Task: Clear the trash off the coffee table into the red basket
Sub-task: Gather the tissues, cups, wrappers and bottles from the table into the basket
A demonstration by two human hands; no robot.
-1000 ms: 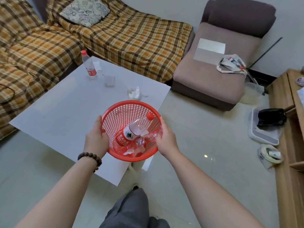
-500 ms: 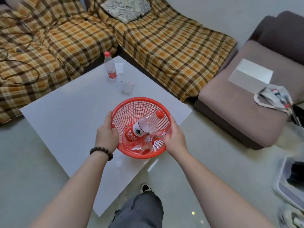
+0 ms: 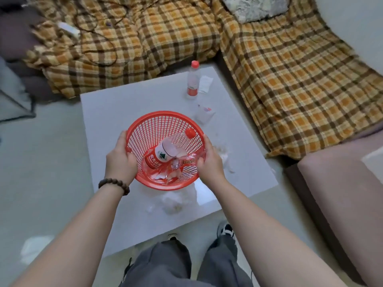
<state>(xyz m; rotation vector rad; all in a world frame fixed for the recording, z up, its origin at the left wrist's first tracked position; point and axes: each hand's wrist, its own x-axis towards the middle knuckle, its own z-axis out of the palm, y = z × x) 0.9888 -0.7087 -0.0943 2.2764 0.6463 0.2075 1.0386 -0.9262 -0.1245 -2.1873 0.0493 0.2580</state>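
red basket (image 3: 165, 129): light, flexible mesh | left hand (image 3: 120, 160), right hand (image 3: 210, 162): each grip closed on rim | upright bottle (image 3: 193, 80) on bench (image 3: 107, 112): light, take mid-body

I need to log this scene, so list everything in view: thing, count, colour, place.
basket: 1, red, held over the table
bottle in basket: 1, clear, red cap
wrappers: a few, clear, in basket
table: 1, white, centre
standing bottle: 1, clear, red cap, table's far side
cup: 1, clear, near that bottle
paper slip: 1, white, beside standing bottle
tissue scraps: several, white, table's near and right parts
sofa: plaid orange-brown, behind
bracelet: 1, brown beads, left wrist
left hand: grip on basket rim
right hand: grip on basket rim
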